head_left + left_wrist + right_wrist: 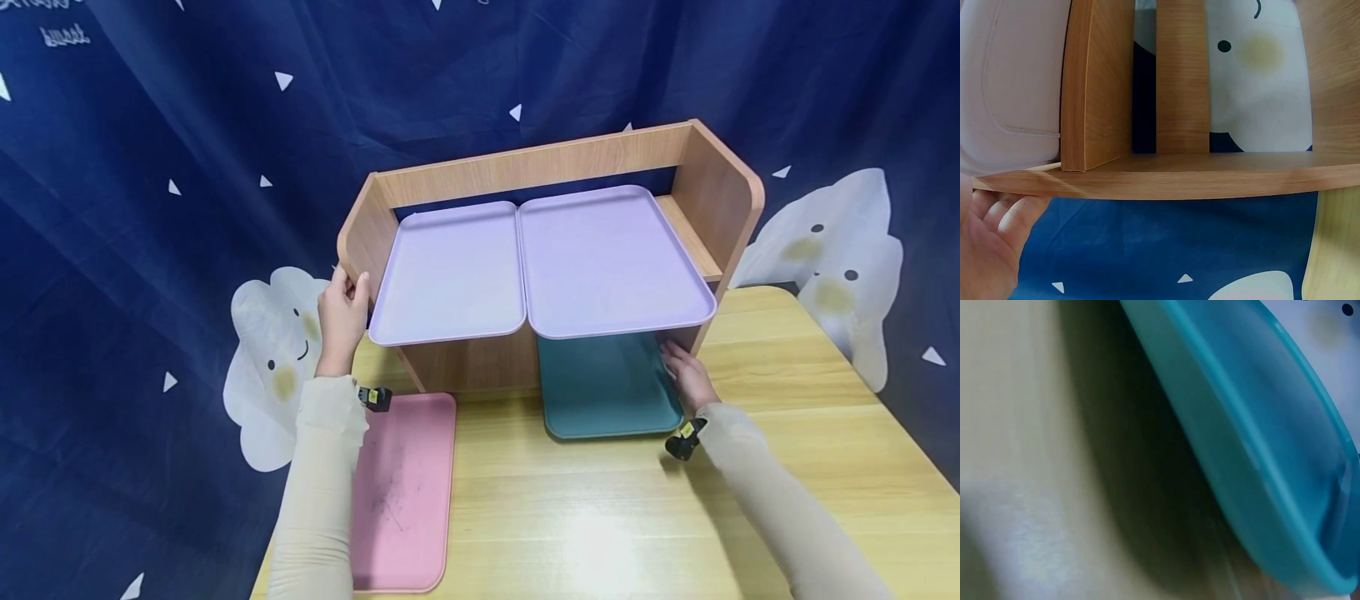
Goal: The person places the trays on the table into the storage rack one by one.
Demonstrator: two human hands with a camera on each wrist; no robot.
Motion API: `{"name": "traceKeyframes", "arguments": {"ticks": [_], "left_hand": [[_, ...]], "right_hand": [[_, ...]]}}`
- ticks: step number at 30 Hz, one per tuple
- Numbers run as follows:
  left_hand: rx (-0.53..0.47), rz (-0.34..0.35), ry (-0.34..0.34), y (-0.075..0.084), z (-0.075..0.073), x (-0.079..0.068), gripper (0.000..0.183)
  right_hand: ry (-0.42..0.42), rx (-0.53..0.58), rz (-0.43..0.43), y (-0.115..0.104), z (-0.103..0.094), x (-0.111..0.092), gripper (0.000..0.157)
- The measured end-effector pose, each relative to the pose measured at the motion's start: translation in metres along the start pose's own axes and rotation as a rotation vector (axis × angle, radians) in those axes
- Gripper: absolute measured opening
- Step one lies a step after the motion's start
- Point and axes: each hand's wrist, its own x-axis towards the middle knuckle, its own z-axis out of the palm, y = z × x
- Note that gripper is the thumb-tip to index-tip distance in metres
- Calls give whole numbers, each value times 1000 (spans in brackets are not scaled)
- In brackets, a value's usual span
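A wooden shelf unit (723,200) stands on the table, with two lilac trays (450,275) side by side on its upper level. My left hand (343,321) grips the front edge of its left side panel (1197,184), thumb inside and fingers outside. On the lower level, at the right, a teal tray (607,387) juts out in front of the shelf. My right hand (688,377) is at the tray's right rim, beside the foot of the right side panel; I cannot tell which its fingers hold. The right wrist view shows the teal tray's wall (1210,444) up close, without the hand.
A pink tray (405,500) with dark marks lies on the table (600,533) at front left, partly behind my left forearm. A blue curtain (420,92) with white triangles and clouds hangs behind the shelf. The lower left bay has a wooden divider (480,367).
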Motion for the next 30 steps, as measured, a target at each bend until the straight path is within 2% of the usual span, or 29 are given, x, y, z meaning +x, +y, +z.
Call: {"name": "traceKeyframes", "arguments": {"ticks": [8,12,16,22,30], "left_hand": [[-10,-11,-11,0,2,-1,36],[-6,-5,-7,-1,2,-1,36],[-5,1,1,-1,1,0,36],[-4,4,-7,0,0,1,36],[-7,0,-6,1,-1,-1,35]], "right_hand": [[37,51,-3,-6,1,0,56],[6,108,-51,-9,4,0,56],[-8,52,-145,-11,12,-3,53],[-32,-5,-223,-6,34,-17,51],[-101,-108,-271,9,80,-35,51]]}}
